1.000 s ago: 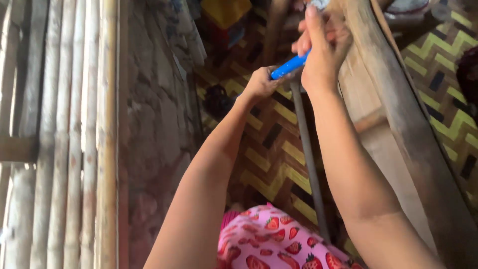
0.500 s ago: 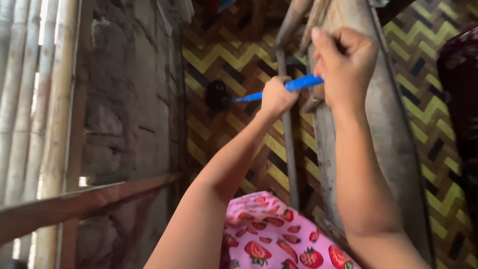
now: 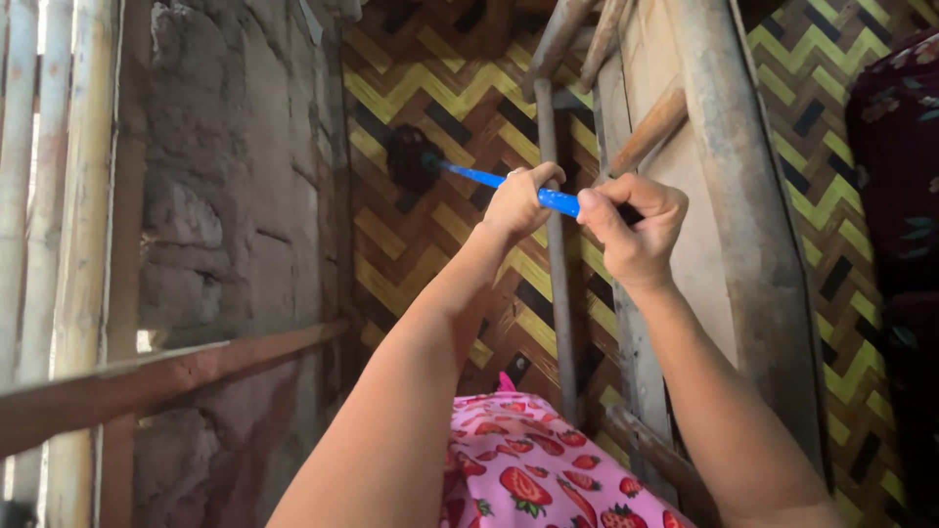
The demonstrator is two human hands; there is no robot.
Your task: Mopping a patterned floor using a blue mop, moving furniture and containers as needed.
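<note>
No packages, labels, signs or screens anywhere in view.

Woven mat floor (image 3: 460, 108), yellow/brown zigzag, w/ dark round object (image 3: 409, 156) lying on it.
</note>
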